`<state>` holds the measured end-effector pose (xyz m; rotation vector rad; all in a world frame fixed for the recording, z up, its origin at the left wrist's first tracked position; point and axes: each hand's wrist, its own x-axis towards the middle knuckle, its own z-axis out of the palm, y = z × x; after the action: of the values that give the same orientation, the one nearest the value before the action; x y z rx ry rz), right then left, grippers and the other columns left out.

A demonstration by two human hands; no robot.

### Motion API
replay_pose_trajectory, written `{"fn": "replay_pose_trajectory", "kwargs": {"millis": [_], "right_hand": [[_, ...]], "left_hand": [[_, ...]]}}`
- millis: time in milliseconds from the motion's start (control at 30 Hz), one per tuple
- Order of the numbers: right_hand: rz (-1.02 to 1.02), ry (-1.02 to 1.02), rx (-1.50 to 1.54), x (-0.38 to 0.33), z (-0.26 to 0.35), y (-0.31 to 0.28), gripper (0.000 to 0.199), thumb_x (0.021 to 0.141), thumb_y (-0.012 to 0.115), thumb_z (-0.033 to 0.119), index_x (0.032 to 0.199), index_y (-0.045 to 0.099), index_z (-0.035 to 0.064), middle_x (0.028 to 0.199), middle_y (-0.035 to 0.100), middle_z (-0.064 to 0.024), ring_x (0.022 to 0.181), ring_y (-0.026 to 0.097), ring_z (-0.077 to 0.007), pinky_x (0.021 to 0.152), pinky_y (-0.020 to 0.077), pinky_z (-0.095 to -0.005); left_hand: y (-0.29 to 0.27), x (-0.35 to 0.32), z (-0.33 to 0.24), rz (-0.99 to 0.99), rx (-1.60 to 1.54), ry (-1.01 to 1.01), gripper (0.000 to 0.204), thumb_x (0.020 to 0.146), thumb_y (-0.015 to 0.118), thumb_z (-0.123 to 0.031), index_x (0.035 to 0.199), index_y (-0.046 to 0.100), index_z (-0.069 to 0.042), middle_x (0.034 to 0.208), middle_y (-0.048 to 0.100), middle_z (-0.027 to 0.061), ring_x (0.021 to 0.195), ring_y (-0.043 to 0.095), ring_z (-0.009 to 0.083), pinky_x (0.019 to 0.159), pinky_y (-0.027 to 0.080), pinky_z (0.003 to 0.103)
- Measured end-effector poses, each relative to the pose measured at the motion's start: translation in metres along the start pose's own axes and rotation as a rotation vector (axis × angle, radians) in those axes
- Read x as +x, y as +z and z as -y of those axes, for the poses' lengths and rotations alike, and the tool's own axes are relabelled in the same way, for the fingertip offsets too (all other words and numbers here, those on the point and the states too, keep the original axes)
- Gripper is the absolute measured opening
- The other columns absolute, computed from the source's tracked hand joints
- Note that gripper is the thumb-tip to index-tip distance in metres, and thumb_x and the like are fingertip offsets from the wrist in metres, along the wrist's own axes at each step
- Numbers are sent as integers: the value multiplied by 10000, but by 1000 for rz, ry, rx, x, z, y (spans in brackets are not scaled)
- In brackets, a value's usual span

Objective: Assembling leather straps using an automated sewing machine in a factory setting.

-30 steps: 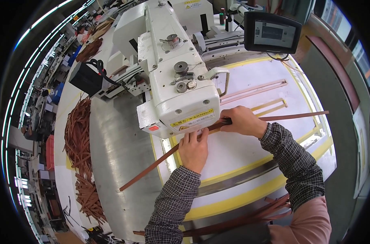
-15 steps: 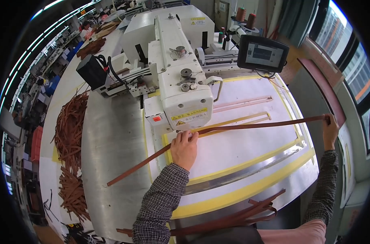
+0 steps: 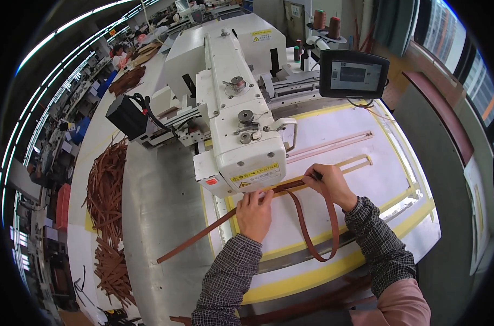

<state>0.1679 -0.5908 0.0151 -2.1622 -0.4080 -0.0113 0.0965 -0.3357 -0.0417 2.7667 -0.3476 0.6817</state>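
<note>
A long brown leather strap [image 3: 198, 236] lies aslant over the bed of a white sewing machine [image 3: 247, 130], its tail on the metal plate to the left. My left hand [image 3: 253, 216] grips it close below the machine head, thumb and fingertips on the strap. In my right hand [image 3: 334, 187], pinched fingers hold the strap's other end beside the yellow-edged slot on the white sheet [image 3: 361, 190]. Between both hands the strap hangs in a loose loop toward me. The needle area is hidden behind the machine head.
Brown straps are heaped [image 3: 105, 185] on the table at left, with shorter strips [image 3: 112, 269] nearer me. More straps [image 3: 312, 304] lie along the front edge. A control screen [image 3: 353, 76] stands at back right, below thread spools [image 3: 334, 27]. A black box [image 3: 128, 116] sits left of the machine.
My right hand has come in from the far right to the middle with the strap's end. The strap, stretched straight before, now bends into a loop. My left hand keeps its hold.
</note>
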Motion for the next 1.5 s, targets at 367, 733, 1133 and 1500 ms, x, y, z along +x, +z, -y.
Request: {"fn": "replay_pose_trajectory", "kwargs": {"millis": [367, 733, 1133, 1500], "right_hand": [[-20, 85, -44, 21, 5, 33, 261, 882, 789, 224, 816, 709, -16, 719, 670, -222, 668, 655, -419, 642, 534, -433], [102, 50, -141, 26, -3, 39, 271, 892, 751, 237, 835, 684, -19, 761, 660, -254, 731, 653, -468, 662, 524, -483], [111, 12, -61, 23, -8, 41, 324, 908, 796, 293, 820, 718, -9, 743, 692, -219, 683, 657, -431, 643, 532, -465], [25, 74, -163, 16, -3, 47, 321, 902, 807, 292, 809, 691, 7, 723, 662, -220, 706, 665, -440, 637, 526, -478]], "left_hand": [[-3, -1, 3, 19, -20, -6, 342, 885, 717, -107, 1218, 781, -152, 1196, 670, 64, 1111, 645, 299, 835, 516, 453], [-3, 0, 1, -4, -36, -3, 350, 876, 727, -71, 1214, 790, -142, 1197, 680, 51, 1115, 649, 287, 842, 505, 447], [-2, -1, 3, 19, -13, 8, 358, 898, 711, -101, 1246, 783, -149, 1170, 678, 65, 1087, 655, 286, 838, 523, 447], [-4, 1, 2, 17, -1, 16, 350, 901, 704, -102, 1237, 789, -154, 1145, 680, 54, 1085, 655, 278, 844, 523, 436]]}}
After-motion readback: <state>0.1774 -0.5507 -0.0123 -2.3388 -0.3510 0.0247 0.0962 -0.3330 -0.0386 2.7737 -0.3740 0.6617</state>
